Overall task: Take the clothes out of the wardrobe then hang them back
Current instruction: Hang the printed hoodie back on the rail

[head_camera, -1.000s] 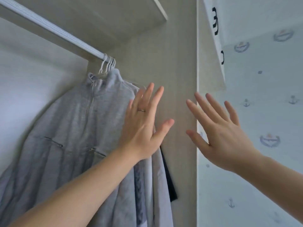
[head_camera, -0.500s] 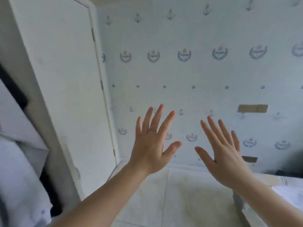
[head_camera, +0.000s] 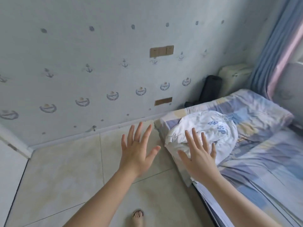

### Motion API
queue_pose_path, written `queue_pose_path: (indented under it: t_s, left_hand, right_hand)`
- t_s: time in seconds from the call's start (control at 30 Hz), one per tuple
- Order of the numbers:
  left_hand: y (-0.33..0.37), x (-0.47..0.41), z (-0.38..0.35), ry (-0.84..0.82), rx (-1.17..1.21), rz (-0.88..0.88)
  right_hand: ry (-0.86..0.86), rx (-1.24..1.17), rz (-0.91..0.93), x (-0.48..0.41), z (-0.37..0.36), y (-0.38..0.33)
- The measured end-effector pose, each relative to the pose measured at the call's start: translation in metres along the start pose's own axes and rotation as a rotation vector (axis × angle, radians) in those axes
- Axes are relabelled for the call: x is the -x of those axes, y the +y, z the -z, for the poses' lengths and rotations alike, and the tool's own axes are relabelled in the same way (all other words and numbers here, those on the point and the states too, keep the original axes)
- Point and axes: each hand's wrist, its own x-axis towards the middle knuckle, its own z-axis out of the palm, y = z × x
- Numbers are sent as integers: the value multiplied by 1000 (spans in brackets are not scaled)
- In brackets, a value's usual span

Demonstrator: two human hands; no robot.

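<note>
**Both hands spread wide, the white garment lying on the bed**

The white garment (head_camera: 213,128) lay crumpled in a heap on the bed (head_camera: 262,161), near the corner of the mattress on the side of the floor. It rested on the blue and lilac patchwork sheet (head_camera: 270,115), and some blue print showed on its upper side. My right hand (head_camera: 200,158) was raised in front of the lower left part of the heap, the fingers straight and spread, holding nothing. I could not tell whether it touched the cloth or only covered it from view. My left hand (head_camera: 136,154) was beside it, over the tiled floor (head_camera: 65,177), with all fingers fanned out wide and nothing in it. A thin ring (head_camera: 136,141) sat on one finger of this hand. The two hands were near each other but apart.

At the bottom edge a foot (head_camera: 138,217) in a sandal stood on the tiles. Behind the floor rose the wallpaper (head_camera: 82,46), pale with anchors and wreaths. It carried a beige switch plate (head_camera: 161,50) and, lower down, a smaller plate (head_camera: 163,101). In the far corner a black cylinder-like thing (head_camera: 211,89) stood beside the bed, and a blue and pink curtain (head_camera: 275,46) hung at the right.
</note>
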Motion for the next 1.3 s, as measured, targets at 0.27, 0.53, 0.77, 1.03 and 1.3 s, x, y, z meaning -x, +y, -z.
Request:
queue_pose_path:
  t_s: [0.27,0.53,0.77,1.03,1.3]
  left_hand:
    - [-14,-145,-72,-234,69,-96]
    - [11,-269,-130,-451,46,-249]
    - [73,-363,-195,-565,-16,-359]
    - [139,-468,-264,-628,-128,-425]
    - [188,-550,-333,-745,-129,-400]
  right_hand:
    - [-13,8,-287,-92,-26,44]
    - [-23,-25,-589,-152,-36,92]
    - [12,-47,-762,-210,-33,170]
    - [-59,-71,-811,-297,-27,277]
    - [-150,-121,-876,-364,-35,351]
